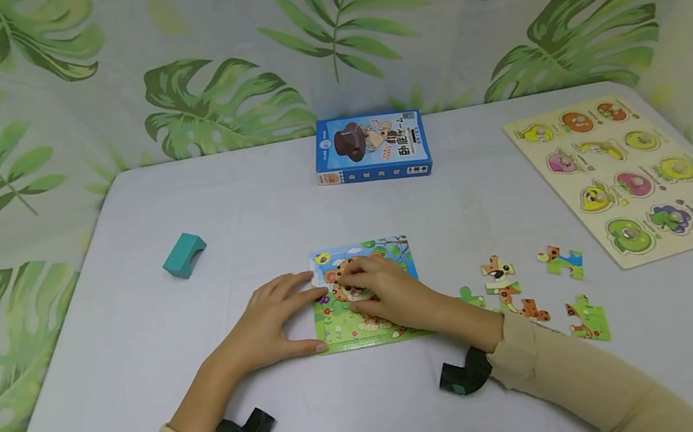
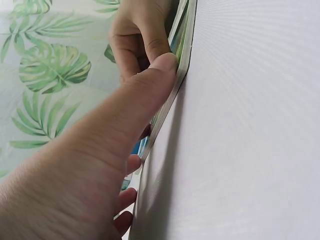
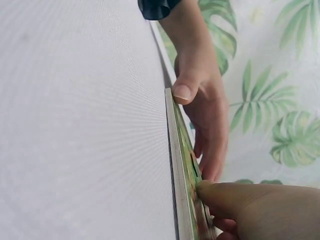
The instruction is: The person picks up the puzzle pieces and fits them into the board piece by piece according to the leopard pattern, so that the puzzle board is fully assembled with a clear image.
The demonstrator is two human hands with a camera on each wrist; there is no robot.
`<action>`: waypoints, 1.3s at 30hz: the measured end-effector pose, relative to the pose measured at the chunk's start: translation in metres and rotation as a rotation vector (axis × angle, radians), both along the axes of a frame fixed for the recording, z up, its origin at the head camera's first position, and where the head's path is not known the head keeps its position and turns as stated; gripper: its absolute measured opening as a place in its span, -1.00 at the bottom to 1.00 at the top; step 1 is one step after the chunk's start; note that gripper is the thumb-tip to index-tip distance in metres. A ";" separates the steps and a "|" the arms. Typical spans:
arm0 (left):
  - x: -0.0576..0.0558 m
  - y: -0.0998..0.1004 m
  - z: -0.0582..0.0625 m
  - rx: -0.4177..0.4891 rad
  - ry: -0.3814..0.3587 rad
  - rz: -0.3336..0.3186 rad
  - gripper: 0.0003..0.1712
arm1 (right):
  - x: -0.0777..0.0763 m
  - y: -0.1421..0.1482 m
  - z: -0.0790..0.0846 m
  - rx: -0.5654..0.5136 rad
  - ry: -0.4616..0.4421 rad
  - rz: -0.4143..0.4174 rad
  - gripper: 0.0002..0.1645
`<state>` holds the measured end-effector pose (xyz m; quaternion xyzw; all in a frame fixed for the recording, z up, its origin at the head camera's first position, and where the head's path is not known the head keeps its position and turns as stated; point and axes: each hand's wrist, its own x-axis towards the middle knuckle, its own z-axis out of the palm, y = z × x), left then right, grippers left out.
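A picture puzzle board [image 1: 339, 336] with a spotted cartoon animal on a green and blue scene lies flat on the table. My left hand [image 1: 267, 325] rests along its left side, fingers spread, the thumb at the near left corner. In the left wrist view that thumb [image 2: 162, 62] touches the board's edge. Over the middle of the board, my right hand [image 1: 394, 292] curls its fingers and pinches a puzzle piece [image 1: 358, 293] at the animal's face, largely covered by the fingers. The right thumb [image 3: 215, 192] sits low against the board's surface in the right wrist view.
Several loose puzzle pieces [image 1: 587, 319] lie right of the board, some partly behind the right forearm. A wooden fruit peg board [image 1: 562, 191] lies at the right. A blue game box [image 1: 370, 148] is at the back, a teal arched block [image 1: 184, 256] at the left.
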<state>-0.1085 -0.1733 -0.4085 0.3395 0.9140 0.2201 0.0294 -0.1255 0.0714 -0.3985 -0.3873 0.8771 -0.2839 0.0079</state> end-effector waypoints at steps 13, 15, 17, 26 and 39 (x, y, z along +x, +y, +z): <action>0.002 0.001 0.003 -0.020 -0.051 0.008 -0.05 | 0.004 0.007 0.012 0.039 -0.272 -0.023 -0.32; 0.002 0.001 0.003 -0.018 -0.050 0.009 -0.05 | 0.006 0.011 0.019 0.008 -0.327 -0.030 -0.33; 0.002 0.001 0.004 -0.015 -0.046 0.007 -0.05 | 0.010 0.016 0.027 -0.027 -0.348 -0.045 -0.33; 0.001 0.002 0.003 -0.020 -0.050 0.006 -0.03 | 0.025 0.070 0.056 -0.172 -0.215 -0.142 -0.31; 0.002 0.002 0.002 -0.019 -0.051 0.014 -0.03 | 0.048 0.158 0.046 -0.194 -0.021 -0.307 -0.14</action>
